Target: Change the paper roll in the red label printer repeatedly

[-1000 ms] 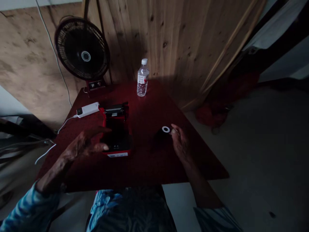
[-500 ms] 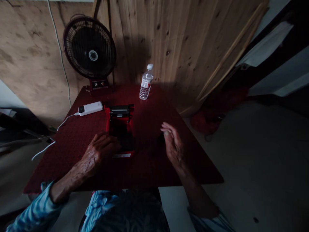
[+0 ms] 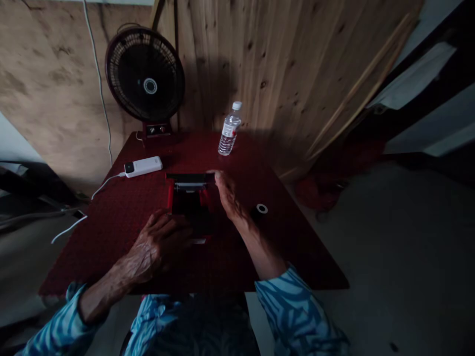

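A small red and black device with a raised black lid sits in the middle of the dark red table. My left hand rests on its near left side, fingers curled against it. Reaching across, my right hand has its fingertips on the right end of the lid. A dark roll with a white core lies on the table just right of my right wrist, apart from both hands.
A black table fan stands at the table's back left against the wooden wall. A clear water bottle stands at the back. A white power bank with a white cable lies left of the device. Bare floor lies to the right.
My right hand has left the roll on the table and moved left to the device's lid. My left hand has settled onto the device's near side.
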`<state>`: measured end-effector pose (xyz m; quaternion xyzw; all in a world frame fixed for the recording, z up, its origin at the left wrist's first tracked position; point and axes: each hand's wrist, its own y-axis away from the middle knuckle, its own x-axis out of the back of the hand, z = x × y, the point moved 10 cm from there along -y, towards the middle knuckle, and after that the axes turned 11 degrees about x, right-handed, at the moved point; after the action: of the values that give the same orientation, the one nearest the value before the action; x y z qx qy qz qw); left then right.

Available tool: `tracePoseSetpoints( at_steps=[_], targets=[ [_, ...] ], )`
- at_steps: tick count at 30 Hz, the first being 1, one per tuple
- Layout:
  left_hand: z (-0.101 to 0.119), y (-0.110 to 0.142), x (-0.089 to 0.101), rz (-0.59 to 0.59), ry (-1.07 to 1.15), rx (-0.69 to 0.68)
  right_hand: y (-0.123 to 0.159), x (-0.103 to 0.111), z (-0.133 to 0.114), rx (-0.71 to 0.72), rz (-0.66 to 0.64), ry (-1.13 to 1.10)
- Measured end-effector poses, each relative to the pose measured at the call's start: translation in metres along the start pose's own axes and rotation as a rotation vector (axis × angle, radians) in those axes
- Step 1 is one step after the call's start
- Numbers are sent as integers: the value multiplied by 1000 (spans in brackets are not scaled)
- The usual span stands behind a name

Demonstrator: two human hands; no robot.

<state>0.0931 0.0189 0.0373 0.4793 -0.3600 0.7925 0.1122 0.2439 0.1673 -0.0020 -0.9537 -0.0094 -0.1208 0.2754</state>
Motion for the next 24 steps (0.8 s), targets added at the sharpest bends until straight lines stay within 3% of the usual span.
tracePoseSetpoints(
  at_steps=[3, 7, 10, 13, 16, 24],
  targets=[
    [-5, 4, -3, 1, -15, 21, 30, 10, -18, 90, 33, 66],
    [-13, 7, 4, 32, 64, 9, 60, 9, -20, 94, 31, 91],
    [-43, 4, 16, 99, 99, 211, 68, 8, -17, 68, 56, 100],
    [-69, 4, 11, 59, 31, 379, 72, 7, -16, 48, 91, 119],
    [-76, 7, -2, -2, -5, 366, 75, 7, -16, 35, 114, 113],
    [-80, 15, -8, 42, 79, 347, 80, 5, -7, 27, 95, 92]
  ],
)
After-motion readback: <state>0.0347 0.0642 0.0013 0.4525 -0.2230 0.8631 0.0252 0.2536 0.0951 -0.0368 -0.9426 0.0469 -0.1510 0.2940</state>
